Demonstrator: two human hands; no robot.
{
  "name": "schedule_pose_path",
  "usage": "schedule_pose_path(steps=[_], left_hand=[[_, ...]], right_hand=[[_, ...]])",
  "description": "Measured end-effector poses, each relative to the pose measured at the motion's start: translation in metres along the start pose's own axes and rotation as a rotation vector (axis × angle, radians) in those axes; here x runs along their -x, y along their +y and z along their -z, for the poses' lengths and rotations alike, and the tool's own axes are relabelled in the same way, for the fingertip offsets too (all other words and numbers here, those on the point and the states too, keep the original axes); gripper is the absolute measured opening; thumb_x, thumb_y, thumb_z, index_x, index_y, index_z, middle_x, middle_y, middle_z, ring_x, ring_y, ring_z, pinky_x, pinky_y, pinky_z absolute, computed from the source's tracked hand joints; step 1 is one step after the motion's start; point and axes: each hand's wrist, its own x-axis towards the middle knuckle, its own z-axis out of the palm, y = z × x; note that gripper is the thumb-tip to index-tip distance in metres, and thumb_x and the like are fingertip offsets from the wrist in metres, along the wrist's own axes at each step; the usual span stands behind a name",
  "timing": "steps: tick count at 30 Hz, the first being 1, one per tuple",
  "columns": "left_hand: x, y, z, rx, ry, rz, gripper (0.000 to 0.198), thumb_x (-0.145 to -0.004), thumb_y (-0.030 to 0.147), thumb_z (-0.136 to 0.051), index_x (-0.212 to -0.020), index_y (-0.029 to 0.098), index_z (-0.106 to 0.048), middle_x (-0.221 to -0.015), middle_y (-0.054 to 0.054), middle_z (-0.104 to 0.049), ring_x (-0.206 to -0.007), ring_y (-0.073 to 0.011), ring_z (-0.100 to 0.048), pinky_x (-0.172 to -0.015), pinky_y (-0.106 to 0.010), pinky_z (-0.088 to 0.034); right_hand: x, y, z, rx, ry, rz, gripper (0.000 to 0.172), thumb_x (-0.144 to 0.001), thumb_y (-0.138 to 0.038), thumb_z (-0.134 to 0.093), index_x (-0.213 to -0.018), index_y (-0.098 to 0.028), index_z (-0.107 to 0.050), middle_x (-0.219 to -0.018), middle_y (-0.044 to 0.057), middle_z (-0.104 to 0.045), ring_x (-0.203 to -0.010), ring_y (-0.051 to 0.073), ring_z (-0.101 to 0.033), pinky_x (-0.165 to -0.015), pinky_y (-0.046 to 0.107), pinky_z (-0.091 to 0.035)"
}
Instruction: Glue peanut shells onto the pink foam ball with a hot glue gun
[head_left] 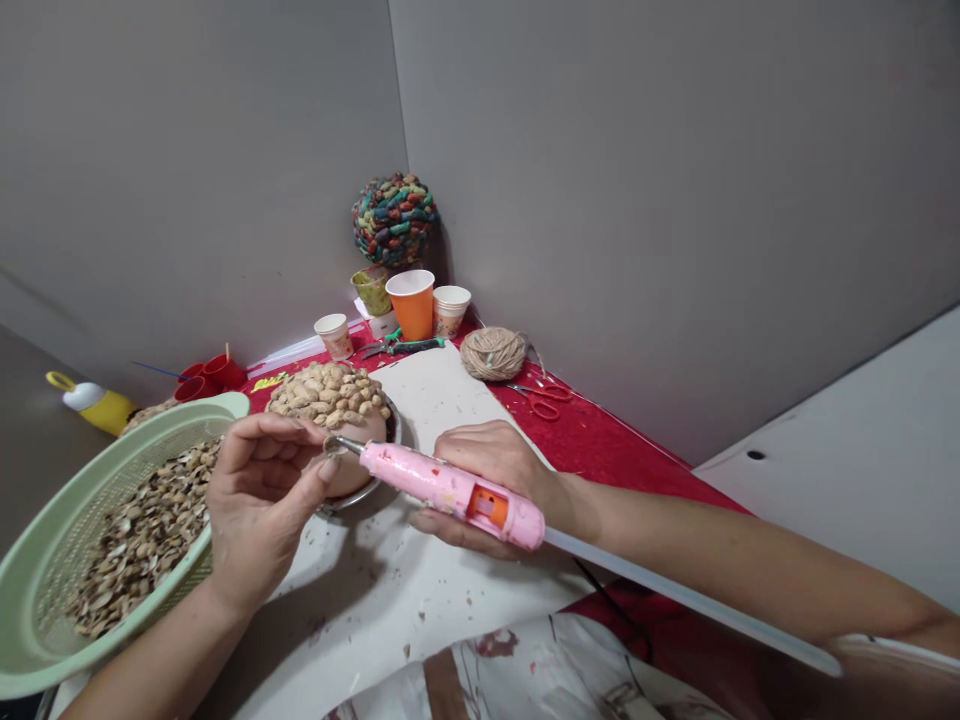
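Pinching a shell point(334, 446) b/w thumb & fingers, the L hand point(262, 500) has it right at the nozzle point(349, 443) of the pink gun point(435, 480); can't tell if the tip actually touches. R hand point(491, 460) is wrapped round the gun, fingers closed on its body; trigger's hidden, so can't say if it's pulled. A glue stick point(690, 598) pokes out the back. Shell & nozzle are just in front of the ball point(358, 428), which sits in a bowl point(361, 497) on the white sheet point(439, 395) over the red worktop point(622, 440), its top packed w/ peanuts point(330, 390), near side bare. Looks like a glue-dabbing step. To do it well: hold the shell by its edges, skin clear of the tip b/c hot glue burns; squeeze a small, steady bead, not a flood; twist the tip away to cut strings; set the piece tight vs. its neighbours asap, while glue's tacky, & press briefly. Leave slack in the cord point(611, 602). Basket point(41, 595) of loose shells point(142, 540) is handy on the L. Labels: no brand or legible txt on the gun; small paper cups point(451, 318) have a print, too tiny to make out; orange cup point(412, 310) looks plain.
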Motion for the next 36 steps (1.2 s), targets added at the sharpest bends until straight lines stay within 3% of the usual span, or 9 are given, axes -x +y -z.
schedule_pose_path(steps=[9, 15, 36], left_hand=[[0.0000, -0.0007, 0.0007, 0.001, 0.008, 0.015, 0.031, -0.077, 0.015, -0.083, -0.100, 0.029, -0.066, -0.095, 0.000, -0.072, -0.089, -0.0151, -0.070, -0.082, -0.027, -0.061], [-0.0004, -0.0015, 0.0010, 0.028, 0.020, -0.006, 0.033, -0.077, 0.013, -0.082, -0.100, 0.029, -0.067, -0.096, 0.001, -0.072, -0.090, -0.0120, -0.069, -0.083, -0.021, -0.058], [-0.0023, -0.0025, 0.0005, -0.036, 0.072, -0.028, 0.033, -0.076, 0.020, -0.084, -0.100, 0.031, -0.065, -0.096, -0.001, -0.069, -0.092, -0.0172, -0.067, -0.083, -0.032, -0.062]], right_hand=[[-0.0002, 0.0005, 0.0014, 0.034, -0.029, 0.021, 0.041, -0.097, -0.042, -0.056, -0.065, -0.018, -0.046, -0.055, -0.002, -0.048, -0.048, 0.009, -0.042, -0.049, 0.025, -0.031], [0.0001, 0.0005, 0.0017, 0.021, -0.035, 0.018, 0.040, -0.096, -0.041, -0.057, -0.065, -0.018, -0.046, -0.055, -0.003, -0.047, -0.048, 0.009, -0.042, -0.048, 0.025, -0.030], [-0.0009, -0.0020, 0.0020, 0.027, -0.044, -0.002, 0.041, -0.098, -0.041, -0.053, -0.063, -0.021, -0.044, -0.053, -0.001, -0.049, -0.047, 0.010, -0.039, -0.046, 0.028, -0.032]])
